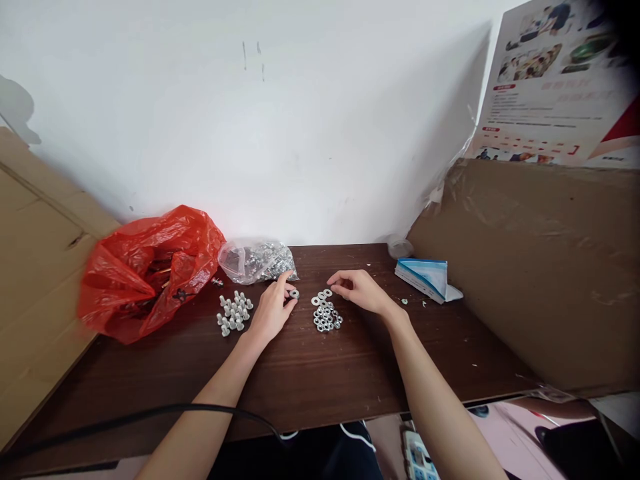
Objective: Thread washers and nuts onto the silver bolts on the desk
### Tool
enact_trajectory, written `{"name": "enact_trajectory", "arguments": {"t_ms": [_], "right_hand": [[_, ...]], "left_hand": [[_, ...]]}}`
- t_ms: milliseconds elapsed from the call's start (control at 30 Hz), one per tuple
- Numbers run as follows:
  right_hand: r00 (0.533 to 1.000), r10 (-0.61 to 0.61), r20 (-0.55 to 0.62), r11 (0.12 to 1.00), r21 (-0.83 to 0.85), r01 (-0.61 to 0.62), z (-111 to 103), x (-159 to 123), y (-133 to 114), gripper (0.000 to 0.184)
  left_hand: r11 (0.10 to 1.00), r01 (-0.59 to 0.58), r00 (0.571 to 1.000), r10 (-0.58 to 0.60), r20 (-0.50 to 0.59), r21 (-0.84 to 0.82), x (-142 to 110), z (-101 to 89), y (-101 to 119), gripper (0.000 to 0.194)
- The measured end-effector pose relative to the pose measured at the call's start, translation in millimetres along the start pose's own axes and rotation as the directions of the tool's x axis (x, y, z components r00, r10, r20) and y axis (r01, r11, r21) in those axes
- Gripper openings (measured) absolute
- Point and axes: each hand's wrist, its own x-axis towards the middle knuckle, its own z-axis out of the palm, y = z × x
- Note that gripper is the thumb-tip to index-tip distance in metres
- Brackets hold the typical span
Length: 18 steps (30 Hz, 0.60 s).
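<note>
My left hand is closed on a flat washer, held between thumb and fingers just above the table. My right hand is beside a small group of flat washers, fingers bent and slightly apart, with nothing visible between them. Right below those washers lies a pile of shiny hex nuts. To the left of my left hand, several bolts stand close together, heads mostly down.
A red plastic bag fills the left side, next to a clear bag of metal hardware. A blue-and-white packet lies at right. Cardboard panels flank the dark wooden table; a black cable crosses the front.
</note>
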Motion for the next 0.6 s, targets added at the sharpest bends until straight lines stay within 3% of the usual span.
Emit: {"name": "enact_trajectory", "arguments": {"t_ms": [200, 367, 500, 600], "right_hand": [[1.000, 0.002, -0.001, 0.996, -0.093, -0.002, 7.3, 4.2, 13.3, 0.032], [1.000, -0.020, 0.024, 0.978, -0.209, 0.024, 15.0, 7.0, 13.9, 0.011], [0.999, -0.018, -0.027, 0.988, -0.156, 0.013, 14.4, 7.2, 9.8, 0.002], [0.995, 0.006, -0.102, 0.999, -0.033, -0.009, 15.7, 7.2, 4.3, 0.006]], "left_hand": [[0.999, -0.017, 1.000, 0.017, -0.008, 0.037, -2.0, -3.2, 5.2, 0.069], [0.980, -0.123, 0.987, 0.137, -0.080, 0.159, -2.8, -9.2, 13.8, 0.057], [0.962, -0.181, 0.960, 0.218, -0.174, 0.206, -2.1, -14.7, 20.1, 0.044], [0.952, -0.214, 0.931, 0.266, -0.249, 0.217, -1.9, -19.0, 22.8, 0.033]]}}
